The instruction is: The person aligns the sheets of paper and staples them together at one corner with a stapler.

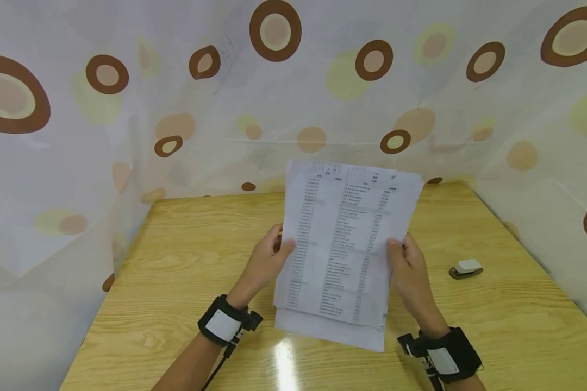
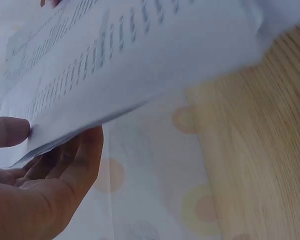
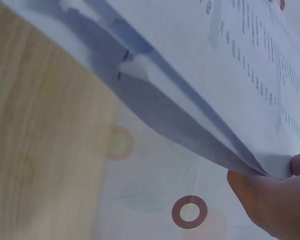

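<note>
A few printed sheets of paper (image 1: 339, 244) are held up over the table, tilted toward the head camera, with columns of small text on the front one. My left hand (image 1: 266, 258) pinches their left edge, thumb on the front and fingers behind, as the left wrist view shows at the hand (image 2: 45, 185). On the opposite edge my right hand (image 1: 413, 271) grips with its thumb on the printed face. The sheets are not lined up: a lower page sticks out at the bottom, and gaps between the layers show in the right wrist view at the papers (image 3: 190, 90).
On the wooden table (image 1: 186, 260), right of the right hand, lies a small stapler (image 1: 466, 269) with a white top and dark base. A white cloth backdrop (image 1: 215, 108) with brown rings and pale spots surrounds the table's back and sides.
</note>
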`<state>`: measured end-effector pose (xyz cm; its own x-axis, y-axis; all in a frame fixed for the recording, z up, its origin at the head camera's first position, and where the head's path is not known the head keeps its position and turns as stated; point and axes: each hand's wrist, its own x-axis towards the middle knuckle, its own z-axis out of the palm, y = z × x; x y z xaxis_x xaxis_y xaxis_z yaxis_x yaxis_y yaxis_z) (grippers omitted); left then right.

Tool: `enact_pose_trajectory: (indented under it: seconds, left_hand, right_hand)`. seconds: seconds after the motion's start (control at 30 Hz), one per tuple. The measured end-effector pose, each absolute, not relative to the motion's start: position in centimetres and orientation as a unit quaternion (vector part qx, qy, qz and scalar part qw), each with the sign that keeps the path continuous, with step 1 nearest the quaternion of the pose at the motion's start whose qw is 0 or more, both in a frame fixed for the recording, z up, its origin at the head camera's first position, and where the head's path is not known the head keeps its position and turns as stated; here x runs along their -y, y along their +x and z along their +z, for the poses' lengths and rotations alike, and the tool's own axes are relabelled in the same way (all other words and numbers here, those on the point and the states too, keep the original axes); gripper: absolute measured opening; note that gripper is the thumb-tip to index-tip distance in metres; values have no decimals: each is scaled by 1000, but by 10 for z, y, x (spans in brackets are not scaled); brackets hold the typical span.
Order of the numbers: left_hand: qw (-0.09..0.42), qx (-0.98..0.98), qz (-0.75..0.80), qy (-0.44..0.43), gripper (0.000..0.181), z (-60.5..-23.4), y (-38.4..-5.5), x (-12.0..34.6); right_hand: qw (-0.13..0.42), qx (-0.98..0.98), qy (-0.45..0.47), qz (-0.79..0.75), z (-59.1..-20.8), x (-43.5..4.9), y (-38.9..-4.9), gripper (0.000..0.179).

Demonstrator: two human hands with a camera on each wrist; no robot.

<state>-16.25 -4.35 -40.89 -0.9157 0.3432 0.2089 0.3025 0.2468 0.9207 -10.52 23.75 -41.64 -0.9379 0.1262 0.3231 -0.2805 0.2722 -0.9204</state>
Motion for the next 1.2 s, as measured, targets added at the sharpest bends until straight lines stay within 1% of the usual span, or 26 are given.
enact_pose_trajectory:
  seconds: [0.1, 0.17, 0.33, 0.43, 0.53, 0.63, 0.73, 1.03, 1.13, 1.2]
  left_hand:
    - [22, -784, 577, 228, 38, -410, -161, 41]
    - [1, -780, 580, 237, 37, -410, -159, 38]
    - [-74, -761, 594, 250, 31, -405, -155, 33]
    - [-93, -742, 613, 256, 30, -405, -152, 32]
    - [-87, -729, 631, 252, 33, -408, -151, 31]
    - [-75, -729, 638, 238, 34, -411, -150, 31]
    - [-59, -732, 638, 231, 35, -415, -150, 31]
    - [-47, -754, 617, 222, 34, -430, -149, 31]
    - [-34, -748, 627, 216, 35, -434, -149, 30]
    - [-35, -738, 638, 219, 36, -435, -150, 29]
  right_hand:
    - [196, 771, 57, 603, -410, -236, -107, 39]
    - [216, 768, 66, 600, -405, -234, -108, 37]
    - [285, 757, 115, 576, -393, -229, -108, 30]
    - [307, 748, 152, 569, -388, -226, -108, 30]
    - [302, 740, 174, 575, -389, -224, -109, 32]
    - [286, 736, 173, 589, -393, -223, -111, 33]
    - [273, 733, 159, 602, -401, -222, -113, 33]
    - [244, 743, 116, 612, -422, -220, -116, 35]
    - [245, 744, 110, 612, -428, -219, -117, 33]
    - [251, 741, 115, 613, -429, -218, -118, 32]
